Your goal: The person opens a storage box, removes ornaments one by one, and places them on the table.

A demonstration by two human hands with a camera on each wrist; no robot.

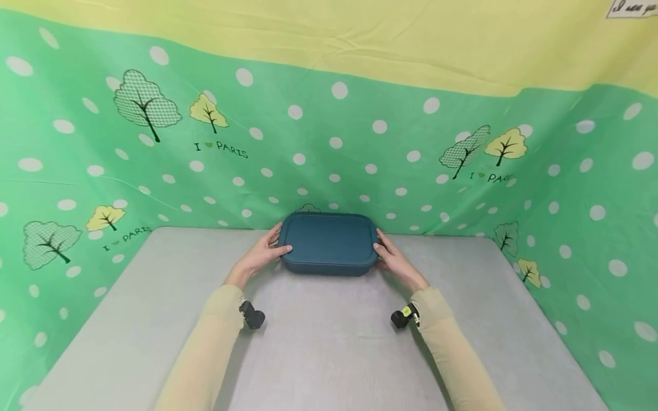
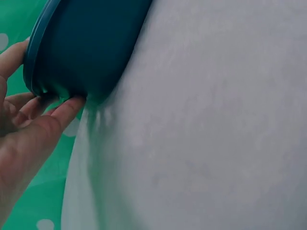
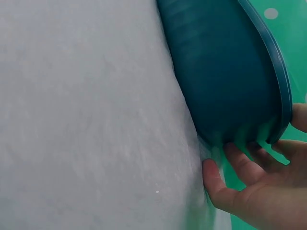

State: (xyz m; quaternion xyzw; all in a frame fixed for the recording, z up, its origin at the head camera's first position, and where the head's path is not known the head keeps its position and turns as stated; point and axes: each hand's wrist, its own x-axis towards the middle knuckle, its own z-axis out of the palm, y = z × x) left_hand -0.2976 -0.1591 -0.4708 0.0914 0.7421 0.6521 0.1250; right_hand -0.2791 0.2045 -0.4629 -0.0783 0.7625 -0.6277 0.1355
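Note:
A dark blue lidded food container, rectangular with rounded corners, sits at the far side of the table. My left hand grips its left end, thumb over the lid's edge and fingers along the side. At the opposite end my right hand holds it the same way, its thumb on the lid's rim. In the left wrist view, fingertips press against the container's end wall under the rim. The right wrist view has the fingers spread below the rim, one of them low by the tabletop. The container's inside is hidden by the lid.
The table is covered by a light grey cloth. A green curtain with white dots and printed trees hangs right behind the container and along both sides. Small black cameras are strapped at both wrists.

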